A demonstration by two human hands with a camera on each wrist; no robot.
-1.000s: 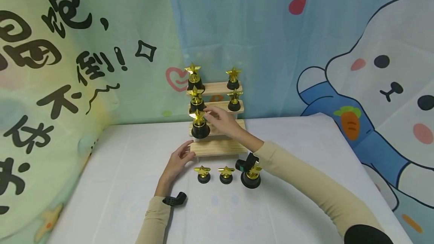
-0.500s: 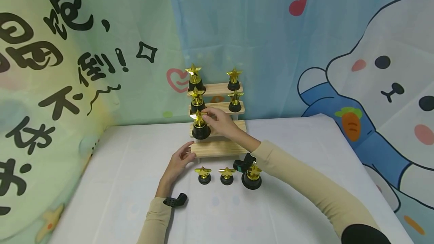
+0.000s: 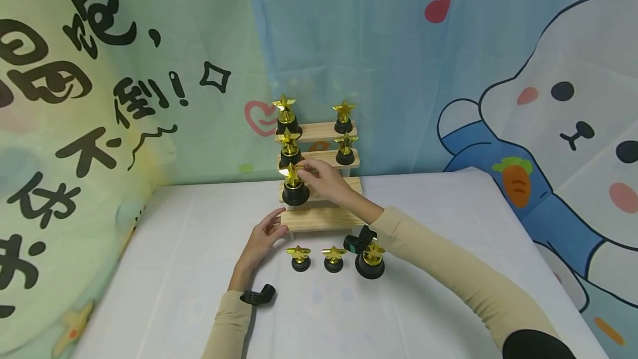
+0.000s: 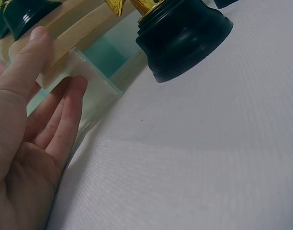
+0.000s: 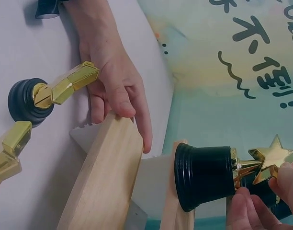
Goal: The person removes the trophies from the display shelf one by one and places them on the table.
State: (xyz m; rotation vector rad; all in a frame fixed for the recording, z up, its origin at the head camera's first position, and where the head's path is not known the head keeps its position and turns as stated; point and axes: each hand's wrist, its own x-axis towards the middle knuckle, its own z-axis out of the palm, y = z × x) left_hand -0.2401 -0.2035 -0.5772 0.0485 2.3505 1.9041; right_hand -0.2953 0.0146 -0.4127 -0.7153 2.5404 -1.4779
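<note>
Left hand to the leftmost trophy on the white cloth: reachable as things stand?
Looks like yes. The left hand touches the left end of the lowest step, and in the head view only cloth shows between it and that trophy; it would probably just have to leave the step.

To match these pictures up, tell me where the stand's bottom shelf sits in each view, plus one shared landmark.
Head: bottom shelf, just below centre.
Left wrist: bottom shelf, upper left, slanting.
Right wrist: bottom shelf, lower part, left of centre.
Shared landmark: left grip, at the shelf's left end.
</note>
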